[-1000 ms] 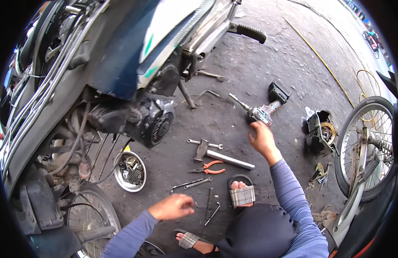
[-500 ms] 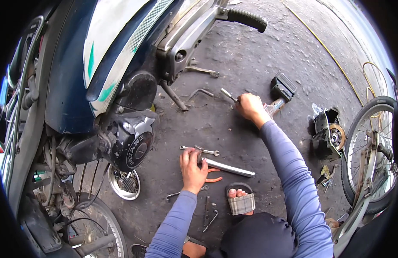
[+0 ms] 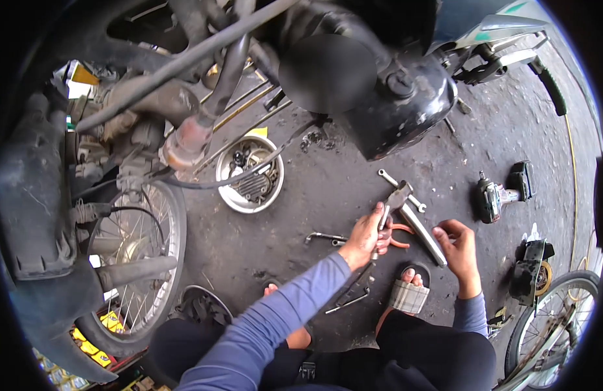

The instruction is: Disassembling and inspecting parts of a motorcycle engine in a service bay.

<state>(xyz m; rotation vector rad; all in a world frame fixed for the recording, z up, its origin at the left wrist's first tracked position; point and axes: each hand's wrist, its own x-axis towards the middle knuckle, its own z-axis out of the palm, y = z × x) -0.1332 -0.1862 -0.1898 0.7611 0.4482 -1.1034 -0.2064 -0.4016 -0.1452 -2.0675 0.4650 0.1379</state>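
My left hand (image 3: 368, 238) is closed around a slim metal rod-shaped tool (image 3: 383, 217); its upper end sticks out past the thumb and its exact kind is hidden by the fingers. Just beyond it lies a hammer (image 3: 419, 228), its handle slanting toward my right hand. A combination wrench (image 3: 415, 201) rests by the hammer head, and orange-handled pliers (image 3: 400, 245) lie partly behind my left hand. My right hand (image 3: 459, 251) hovers near the hammer handle's end, fingers loosely bent and apart, with nothing seen in it.
A motorcycle's black engine cover (image 3: 406, 107) and frame overhang the far side. To the left are a spoked wheel (image 3: 135, 260) and a round pan of parts (image 3: 250, 204). A cordless impact wrench (image 3: 494, 199), a dark metal housing (image 3: 528, 272) and a bicycle wheel (image 3: 543, 326) are at right.
My view has shifted left along the motorcycle. My right hand has drawn back from beside the impact wrench without its metal rod; my left hand now grips a slim metal tool.
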